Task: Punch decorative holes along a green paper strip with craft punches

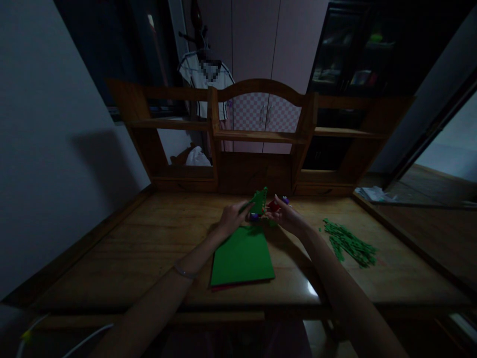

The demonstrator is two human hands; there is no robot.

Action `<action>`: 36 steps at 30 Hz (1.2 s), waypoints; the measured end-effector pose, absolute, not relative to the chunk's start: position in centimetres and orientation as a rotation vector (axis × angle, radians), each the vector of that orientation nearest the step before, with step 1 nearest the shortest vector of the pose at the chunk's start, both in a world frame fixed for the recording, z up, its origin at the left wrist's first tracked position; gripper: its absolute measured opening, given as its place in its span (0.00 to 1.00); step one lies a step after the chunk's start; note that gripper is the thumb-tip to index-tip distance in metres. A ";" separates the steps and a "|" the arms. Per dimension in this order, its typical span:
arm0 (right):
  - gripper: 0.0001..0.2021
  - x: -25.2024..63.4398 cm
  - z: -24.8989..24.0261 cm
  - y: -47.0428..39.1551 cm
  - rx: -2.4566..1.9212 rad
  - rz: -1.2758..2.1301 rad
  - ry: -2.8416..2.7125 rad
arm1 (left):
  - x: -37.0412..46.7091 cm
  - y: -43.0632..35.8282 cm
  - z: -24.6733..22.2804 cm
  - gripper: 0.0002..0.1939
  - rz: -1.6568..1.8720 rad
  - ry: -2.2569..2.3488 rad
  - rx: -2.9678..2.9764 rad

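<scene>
My left hand (234,218) is closed on a green cut piece (258,200) that stands up above the desk, its edge notched. Close to its right, my right hand (283,214) has its fingers curled round a small red object (274,205). A purple item (254,217) shows between the hands, and another purple one (285,200) with a white spot lies just beyond my right fingers. Below the hands a stack of green sheets (243,256) rests on the desk, with a red edge under it.
On the right of the wooden desk (149,238) lies a pile of thin green strips (350,242). A wooden shelf unit (261,135) rises along the back edge. White cables (87,339) hang at the lower left.
</scene>
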State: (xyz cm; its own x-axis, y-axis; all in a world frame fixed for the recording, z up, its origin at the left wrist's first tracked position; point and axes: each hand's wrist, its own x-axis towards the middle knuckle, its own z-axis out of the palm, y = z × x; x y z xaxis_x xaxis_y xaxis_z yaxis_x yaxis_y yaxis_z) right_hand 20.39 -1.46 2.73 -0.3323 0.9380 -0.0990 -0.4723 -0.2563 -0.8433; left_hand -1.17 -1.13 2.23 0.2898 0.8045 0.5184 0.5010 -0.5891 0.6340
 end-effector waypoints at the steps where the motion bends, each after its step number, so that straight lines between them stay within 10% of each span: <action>1: 0.15 20.4 2.8 -1.5 -0.761 1.779 -0.884 | -1.2 -1.1 2.2 0.20 1.210 1.177 2.219; 36: 0.15 20.7 3.2 -1.5 -0.821 1.697 -0.940 | -0.8 0.4 0.8 0.22 1.292 1.238 1.889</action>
State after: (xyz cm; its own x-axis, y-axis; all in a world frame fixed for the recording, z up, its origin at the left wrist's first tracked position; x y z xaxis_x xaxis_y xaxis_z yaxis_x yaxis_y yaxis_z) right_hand 20.71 -1.54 3.16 -0.2814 0.9553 -0.0908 -0.4300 -0.2101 -0.8780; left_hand -0.81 0.36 0.81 0.1213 0.8971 0.4249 0.3865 -0.4370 0.8122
